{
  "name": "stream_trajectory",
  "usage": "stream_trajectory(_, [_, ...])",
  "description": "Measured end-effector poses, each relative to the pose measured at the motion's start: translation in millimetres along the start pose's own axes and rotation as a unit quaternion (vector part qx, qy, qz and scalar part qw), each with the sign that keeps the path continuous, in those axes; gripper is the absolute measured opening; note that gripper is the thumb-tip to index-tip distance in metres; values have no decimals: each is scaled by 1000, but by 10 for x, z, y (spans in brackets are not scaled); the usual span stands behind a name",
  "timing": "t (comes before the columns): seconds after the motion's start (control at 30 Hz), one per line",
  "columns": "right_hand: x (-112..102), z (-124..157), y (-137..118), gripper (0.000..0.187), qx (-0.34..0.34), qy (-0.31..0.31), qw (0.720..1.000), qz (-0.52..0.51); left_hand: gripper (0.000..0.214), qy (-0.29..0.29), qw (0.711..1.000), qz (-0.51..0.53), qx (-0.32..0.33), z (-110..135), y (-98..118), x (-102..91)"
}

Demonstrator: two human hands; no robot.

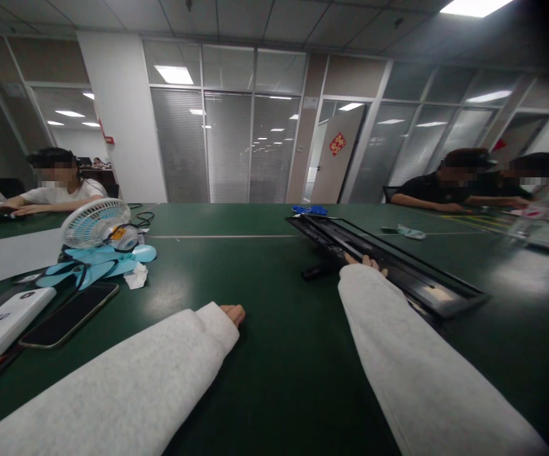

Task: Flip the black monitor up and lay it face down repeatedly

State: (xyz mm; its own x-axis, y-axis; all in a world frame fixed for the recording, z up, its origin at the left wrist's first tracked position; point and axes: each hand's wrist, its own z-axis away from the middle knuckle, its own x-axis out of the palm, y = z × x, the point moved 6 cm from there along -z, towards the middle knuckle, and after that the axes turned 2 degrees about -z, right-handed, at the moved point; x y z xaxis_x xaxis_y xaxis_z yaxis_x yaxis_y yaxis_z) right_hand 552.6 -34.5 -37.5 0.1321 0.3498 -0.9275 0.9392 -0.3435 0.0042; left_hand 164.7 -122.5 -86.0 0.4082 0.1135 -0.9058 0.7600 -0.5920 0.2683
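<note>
My right hand (368, 261) reaches forward to a long black frame-like panel (426, 269) lying slantwise on the table. Its fingers are bent over the near edge of the panel, and the sleeve covers part of the hand. Just left of those fingers, a black handle-shaped object (319, 272) sticks out beside the panel; the rest of it is hidden. My left hand (235, 313) rests on the green tabletop (274, 367), mostly inside its pale grey sleeve. Its visible fingers are curled in, and nothing shows in them.
At left are a white fan (96, 223), light-blue fan blades (98, 263), crumpled tissue (136, 277), a phone (71, 315) and a white power bank (11, 323). Blue material (309, 209) lies behind the panel, a pale green object (411, 232) beyond it. Several people sit around the table.
</note>
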Motion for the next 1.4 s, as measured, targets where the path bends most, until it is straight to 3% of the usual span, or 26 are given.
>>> stream_trajectory(0.27, [-49,95,-772,50,-47,-122,991,-17,31,12,1000,-19,10,12,33,-42])
stream_trajectory(0.5, [-269,488,-1532,68,-182,-180,966,-34,39,51,995,-63,63,109,246,-261])
stream_trajectory(0.6, [-340,664,-1718,74,-246,-189,950,-41,35,73,986,-78,128,182,419,-382])
stream_trajectory(0.73, [-424,848,-1819,72,-335,-156,928,-56,39,140,948,-75,275,304,640,-531])
stream_trajectory(0.8, [-478,924,-1839,69,-384,-123,913,-71,44,159,939,-70,297,329,662,-560])
stream_trajectory(0.97, [-557,1032,-1855,65,-422,-111,896,-83,55,146,945,-71,285,327,644,-542])
stream_trajectory(1.13, [-625,1073,-1906,71,-419,-150,893,-63,57,116,952,-76,272,321,643,-529])
stream_trajectory(1.3, [-634,1084,-1940,80,-433,-189,880,-57,54,130,952,-76,267,323,610,-494])
stream_trajectory(1.4, [-670,1118,-1898,75,-446,-156,877,-89,50,135,951,-78,266,319,585,-454])
